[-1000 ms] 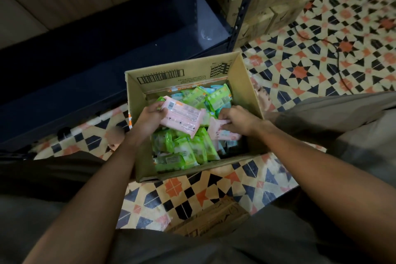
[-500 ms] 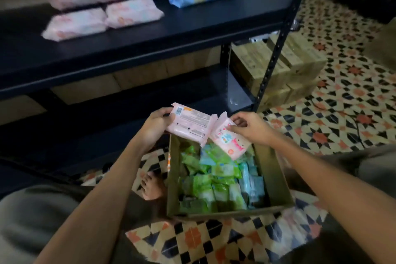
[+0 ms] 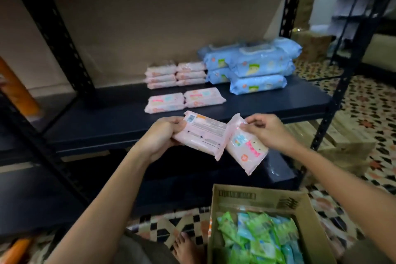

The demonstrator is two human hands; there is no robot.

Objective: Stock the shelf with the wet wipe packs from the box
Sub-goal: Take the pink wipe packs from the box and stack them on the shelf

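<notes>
Pink packs (image 3: 201,136) gripped in both hands (image 3: 157,135)

left hand (image 3: 159,136) gripping pink wet wipe pack (image 3: 201,134), barcode side up | right hand (image 3: 266,129) pinching top edge of second pink pack (image 3: 246,148), hanging tilted | dark shelf (image 3: 107,120) behind: pink pack stacks (image 3: 175,74), blue packs (image 3: 257,64) | cardboard box (image 3: 257,197) below, green packs (image 3: 255,236) inside

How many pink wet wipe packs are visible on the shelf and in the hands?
10: six in two back stacks, two in front, one in left hand, one in right hand. More may be hidden.
</notes>
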